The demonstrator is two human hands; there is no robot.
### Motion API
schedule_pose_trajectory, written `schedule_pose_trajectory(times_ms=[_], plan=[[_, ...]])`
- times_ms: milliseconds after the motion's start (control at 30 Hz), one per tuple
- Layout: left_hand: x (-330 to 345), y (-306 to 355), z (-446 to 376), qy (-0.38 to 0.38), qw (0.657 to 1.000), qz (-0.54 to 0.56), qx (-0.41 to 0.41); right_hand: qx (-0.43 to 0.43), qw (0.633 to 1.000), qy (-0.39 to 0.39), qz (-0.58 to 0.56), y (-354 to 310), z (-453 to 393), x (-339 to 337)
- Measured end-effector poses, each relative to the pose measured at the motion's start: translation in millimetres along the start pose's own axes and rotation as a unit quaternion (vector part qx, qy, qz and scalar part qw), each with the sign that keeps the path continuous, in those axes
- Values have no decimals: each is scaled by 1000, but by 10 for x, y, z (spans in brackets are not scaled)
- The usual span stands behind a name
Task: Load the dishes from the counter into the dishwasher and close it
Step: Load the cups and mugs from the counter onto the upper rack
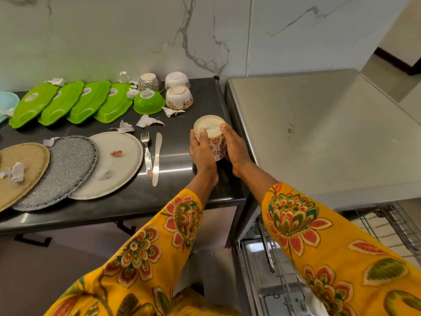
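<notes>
While gripped upside down at centre frame, white ceramic cup with red flower pattern, pale base with a printed label turned up, above the right end of dark polished stone counter. Left hand wrapped round its left side, thumb laid over the base rim; right hand clasping its right side, fingers curled round the wall, one fingertip on the base. Both forearms in yellow floral-print sleeves reaching up from the lower frame.

Left of the cup, flat on the counter: steel fork and steel table knife side by side. Further left, three overlapping round plates: speckled white plate, speckled grey plate, speckled tan plate, with bits of torn paper on and around them.

Upper left of frame, four bright green plastic oblong trays face down in an overlapping row, edge of a pale blue dish at the far left. Beside them, upturned green plastic bowl and three upturned small ceramic bowls, two white with flowers, one grey-patterned.

Behind, white marble-veined wall panels. Right of frame, brushed stainless steel top butting against the counter. Lower right, open dishwasher with wire rack drawn out.
</notes>
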State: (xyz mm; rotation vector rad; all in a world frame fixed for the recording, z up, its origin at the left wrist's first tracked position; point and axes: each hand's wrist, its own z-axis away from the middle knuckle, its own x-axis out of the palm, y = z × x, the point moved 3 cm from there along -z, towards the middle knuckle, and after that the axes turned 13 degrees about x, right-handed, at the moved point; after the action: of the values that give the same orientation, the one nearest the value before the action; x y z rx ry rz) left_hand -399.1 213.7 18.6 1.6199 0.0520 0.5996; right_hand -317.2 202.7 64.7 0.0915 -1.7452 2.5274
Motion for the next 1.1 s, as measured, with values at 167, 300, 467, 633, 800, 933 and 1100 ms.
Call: schedule_pose_trajectory(times_ms=[167,300,467,633,800,933,1100], plan=[[206,9,659,-7,1000,4,-7,-14,1000,24,3,65,547,-456],[402,2,1223,-19,1000,4,-10,-20,999,43,3,152,950,-858],[618,-132,1855,-39,999,0,-34,-3,997,82,4,305,1461,-1369],[853,-124,2475,-59,997,13,-44,5,994,105,-29,434,1885,-1831],[1119,-234,2968,-113,989,46,-80,18,987,149,-48,582,2223,-2315],[1266,-595,3195,-164,977,45,-127,39,980,182,-67,732,2433,-2643],[1291,-1012,3436,-213,953,23,-214,80,971,190,-121,1020,2558,-2928]])
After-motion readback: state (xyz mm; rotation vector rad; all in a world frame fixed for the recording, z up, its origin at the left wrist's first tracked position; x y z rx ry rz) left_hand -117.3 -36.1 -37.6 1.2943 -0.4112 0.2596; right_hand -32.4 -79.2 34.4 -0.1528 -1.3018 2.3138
